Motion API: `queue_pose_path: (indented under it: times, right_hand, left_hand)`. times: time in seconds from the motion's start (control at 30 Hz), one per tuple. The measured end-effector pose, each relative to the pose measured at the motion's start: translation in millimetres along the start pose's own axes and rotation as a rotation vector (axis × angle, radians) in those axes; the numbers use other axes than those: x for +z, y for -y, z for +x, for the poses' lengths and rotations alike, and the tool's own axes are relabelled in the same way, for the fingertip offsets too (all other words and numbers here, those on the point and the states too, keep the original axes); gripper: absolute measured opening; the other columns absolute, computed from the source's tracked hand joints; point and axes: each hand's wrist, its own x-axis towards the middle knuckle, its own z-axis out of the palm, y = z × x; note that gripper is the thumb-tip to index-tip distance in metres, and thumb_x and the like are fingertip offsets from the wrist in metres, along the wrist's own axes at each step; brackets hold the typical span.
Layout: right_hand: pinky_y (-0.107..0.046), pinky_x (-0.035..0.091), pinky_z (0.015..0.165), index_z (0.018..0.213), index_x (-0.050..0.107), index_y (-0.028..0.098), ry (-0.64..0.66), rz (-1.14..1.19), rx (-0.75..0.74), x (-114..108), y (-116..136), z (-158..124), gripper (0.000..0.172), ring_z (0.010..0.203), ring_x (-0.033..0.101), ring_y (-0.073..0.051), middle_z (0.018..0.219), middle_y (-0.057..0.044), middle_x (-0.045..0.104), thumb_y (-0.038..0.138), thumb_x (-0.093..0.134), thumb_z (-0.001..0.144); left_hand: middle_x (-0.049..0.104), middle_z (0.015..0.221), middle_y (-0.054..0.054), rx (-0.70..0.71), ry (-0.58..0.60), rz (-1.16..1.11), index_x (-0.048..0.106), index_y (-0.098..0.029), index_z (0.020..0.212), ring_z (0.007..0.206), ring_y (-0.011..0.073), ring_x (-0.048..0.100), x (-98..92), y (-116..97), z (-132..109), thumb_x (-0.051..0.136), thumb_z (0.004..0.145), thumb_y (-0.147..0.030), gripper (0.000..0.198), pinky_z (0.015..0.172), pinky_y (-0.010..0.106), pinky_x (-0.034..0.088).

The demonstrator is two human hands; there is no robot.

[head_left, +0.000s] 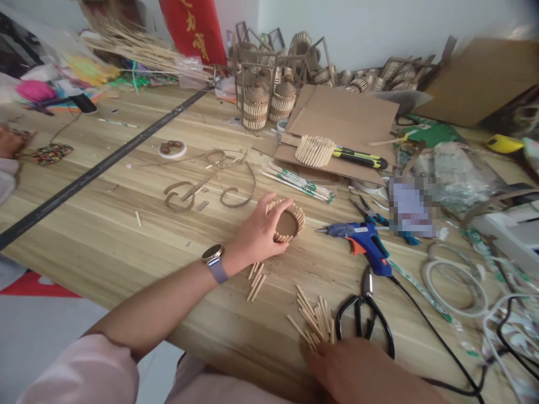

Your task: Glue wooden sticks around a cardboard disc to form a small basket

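My left hand (pixel 267 227), a watch on its wrist, is closed round a small round cup of short wooden sticks (pixel 301 220) with a cardboard base, set on the table. Several loose sticks (pixel 255 287) lie just below that wrist. At the lower edge my right hand (pixel 349 365) reaches to a pile of short wooden sticks (pixel 315 314) and touches its near end; its fingertips are blurred and partly hidden. Black-handled scissors (pixel 365 320) lie close beside this hand. A blue glue gun (pixel 362 238) rests to the right of the cup, nozzle pointing towards it.
Cardboard sheets (pixel 345 112) bear a stick bundle (pixel 315 151) and a yellow-black cutter (pixel 360 157). Finished little stick lanterns (pixel 255 106) stand behind. Pliers (pixel 370 216), tape rolls (pixel 455 280) and cables crowd the right. Another person's hand (pixel 12 140) is at the far left.
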Motion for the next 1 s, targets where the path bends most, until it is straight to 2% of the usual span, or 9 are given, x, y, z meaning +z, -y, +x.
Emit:
queue_pose_path:
  times: [0.1,0.17,0.27,0.4,0.47,0.57,0.77,0.87,1.0]
  right_hand:
    - [-0.026,0.039,0.044,0.08,0.068,0.025,0.123,-0.069,-0.056,9.4,1.5,19.6,0.019,0.055,0.071,-0.021,0.068,-0.001,0.076,0.008,0.061,0.073]
    - [-0.027,0.037,0.043,0.08,0.067,0.022,0.192,-0.146,-0.018,5.8,-4.3,34.6,0.015,0.057,0.073,-0.024,0.07,-0.004,0.076,0.008,0.062,0.077]
    - [-0.027,0.039,0.045,0.08,0.067,0.019,0.212,-0.181,0.052,-7.3,-14.6,45.3,0.01,0.065,0.075,-0.027,0.075,-0.005,0.076,0.01,0.063,0.084]
    - [-0.026,0.041,0.051,0.078,0.063,0.02,0.215,-0.043,0.046,-21.8,-25.6,39.0,0.011,0.068,0.074,-0.024,0.078,-0.003,0.076,0.013,0.062,0.086]
    - [-0.025,0.043,0.053,0.08,0.062,0.022,0.174,0.052,0.041,-24.8,-29.9,35.5,0.013,0.068,0.073,-0.02,0.076,0.0,0.075,0.014,0.058,0.089]
    - [-0.024,0.045,0.057,0.083,0.061,0.022,0.017,0.076,0.076,-23.9,-35.1,38.0,0.015,0.068,0.07,-0.017,0.078,0.0,0.072,0.016,0.053,0.093]
    - [-0.023,0.039,0.049,0.09,0.065,0.021,-0.324,-0.184,0.082,-8.1,-34.3,62.0,0.01,0.066,0.067,-0.017,0.083,-0.004,0.068,0.021,0.056,0.092]
    - [-0.025,0.035,0.044,0.088,0.066,0.021,-0.324,-0.31,0.119,-1.4,-28.7,72.5,0.006,0.061,0.066,-0.017,0.078,-0.003,0.067,0.017,0.062,0.087]
    - [-0.025,0.038,0.049,0.08,0.064,0.02,-0.246,-0.328,0.183,0.7,-26.1,80.0,0.011,0.065,0.066,-0.018,0.077,-0.005,0.066,0.014,0.06,0.088]
  left_hand:
    - [0.029,0.146,0.018,0.004,-0.004,-0.01,0.026,-0.026,0.142,0.135,0.0373,0.042,0.1,1.3,0.2,0.078,0.068,-0.013,0.091,0.103,0.053,0.049]
    - [0.028,0.146,0.019,-0.003,0.006,-0.016,0.026,-0.025,0.142,0.133,0.037,0.044,-0.3,1.2,-0.1,0.077,0.069,-0.013,0.09,0.104,0.054,0.048]
    - [0.026,0.147,0.019,-0.015,0.049,-0.032,0.028,-0.024,0.142,0.128,0.0361,0.049,-1.9,-1.3,-1.6,0.078,0.069,-0.016,0.089,0.103,0.054,0.049]
    - [0.024,0.149,0.02,0.008,0.14,-0.052,0.028,-0.025,0.143,0.118,0.0325,0.056,-2.8,-5.7,-4.5,0.08,0.067,-0.018,0.092,0.095,0.05,0.054]
    - [0.023,0.15,0.019,0.01,0.159,-0.058,0.028,-0.027,0.144,0.118,0.0314,0.055,-2.3,-6.3,-5.4,0.079,0.068,-0.018,0.093,0.096,0.05,0.053]
    - [0.022,0.15,0.018,-0.001,0.167,-0.067,0.028,-0.027,0.145,0.122,0.0327,0.052,-1.3,-5.4,-5.3,0.08,0.069,-0.019,0.093,0.102,0.052,0.049]
    - [0.022,0.15,0.02,0.03,0.203,-0.096,0.027,-0.026,0.146,0.125,0.036,0.049,-2.8,-5.6,-4.9,0.079,0.075,-0.03,0.089,0.104,0.057,0.045]
    - [0.022,0.15,0.019,0.029,0.193,-0.092,0.025,-0.027,0.146,0.123,0.0347,0.051,-3.2,-5.8,-8.5,0.079,0.074,-0.028,0.089,0.104,0.056,0.045]
    - [0.024,0.148,0.019,-0.003,0.15,-0.084,0.027,-0.026,0.145,0.13,0.037,0.045,-1.9,-4.0,-15.3,0.081,0.067,-0.023,0.094,0.104,0.055,0.046]
